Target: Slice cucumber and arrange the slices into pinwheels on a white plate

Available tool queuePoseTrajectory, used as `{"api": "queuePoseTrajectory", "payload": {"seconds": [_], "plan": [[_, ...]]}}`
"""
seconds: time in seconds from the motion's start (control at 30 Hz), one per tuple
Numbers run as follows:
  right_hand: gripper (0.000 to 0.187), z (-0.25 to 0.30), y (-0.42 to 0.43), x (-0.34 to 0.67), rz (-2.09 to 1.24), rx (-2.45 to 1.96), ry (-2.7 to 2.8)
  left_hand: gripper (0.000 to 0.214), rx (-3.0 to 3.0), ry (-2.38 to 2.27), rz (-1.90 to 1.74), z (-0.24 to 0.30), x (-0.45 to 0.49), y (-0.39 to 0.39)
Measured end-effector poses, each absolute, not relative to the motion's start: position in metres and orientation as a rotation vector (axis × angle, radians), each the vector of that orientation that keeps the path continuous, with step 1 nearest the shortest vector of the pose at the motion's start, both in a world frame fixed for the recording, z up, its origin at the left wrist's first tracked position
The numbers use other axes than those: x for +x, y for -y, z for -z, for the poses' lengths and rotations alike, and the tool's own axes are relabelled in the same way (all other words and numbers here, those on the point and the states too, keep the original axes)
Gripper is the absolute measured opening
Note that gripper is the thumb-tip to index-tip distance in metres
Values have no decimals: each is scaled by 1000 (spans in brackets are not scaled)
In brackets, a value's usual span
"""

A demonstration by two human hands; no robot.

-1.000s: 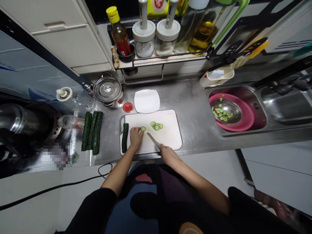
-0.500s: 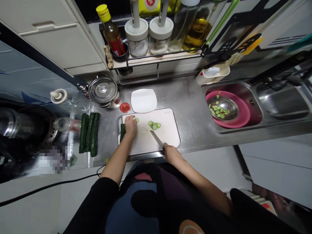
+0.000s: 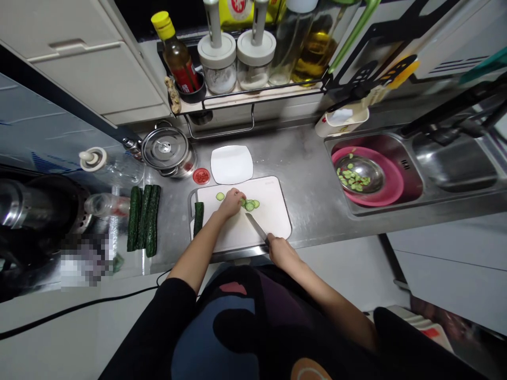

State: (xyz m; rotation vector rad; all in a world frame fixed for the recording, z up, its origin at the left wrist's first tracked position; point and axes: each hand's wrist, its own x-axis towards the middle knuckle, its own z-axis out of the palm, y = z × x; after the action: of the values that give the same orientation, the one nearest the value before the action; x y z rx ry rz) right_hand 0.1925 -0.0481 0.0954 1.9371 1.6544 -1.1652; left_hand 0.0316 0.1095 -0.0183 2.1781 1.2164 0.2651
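Note:
A white cutting board (image 3: pixel 273 211) lies on the steel counter in front of me. My left hand (image 3: pixel 231 203) rests on the board with its fingers curled over a small pile of cucumber slices (image 3: pixel 250 205). One single slice (image 3: pixel 220 196) lies apart to the left. A cucumber piece (image 3: pixel 198 218) lies along the board's left edge. My right hand (image 3: pixel 280 250) is closed on the handle of a knife (image 3: pixel 257 228), whose blade points up-left toward the slices.
Three whole cucumbers (image 3: pixel 143 224) lie left of the board. A white plate (image 3: pixel 232 164), a small red dish (image 3: pixel 202 176) and a lidded steel pot (image 3: pixel 167 150) stand behind it. A pink basin (image 3: pixel 392 184) holding a steel bowl with scraps sits in the sink.
My left hand has moved from the board's left side, by the cucumber piece, rightward to the slice pile, leaving one slice behind. The knife hand has barely moved.

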Motion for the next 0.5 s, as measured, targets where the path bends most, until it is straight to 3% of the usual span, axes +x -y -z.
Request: {"api": "queuePoseTrajectory", "payload": {"seconds": [0.33,0.5], "plan": [[29,-101,45,196,1142,1935,-1665,15,1912,-1354,-314,-17,6,-101],[28,-97,42,192,1115,1913,-1712,18,1733,-1443,-152,-22,-6,-91]]}}
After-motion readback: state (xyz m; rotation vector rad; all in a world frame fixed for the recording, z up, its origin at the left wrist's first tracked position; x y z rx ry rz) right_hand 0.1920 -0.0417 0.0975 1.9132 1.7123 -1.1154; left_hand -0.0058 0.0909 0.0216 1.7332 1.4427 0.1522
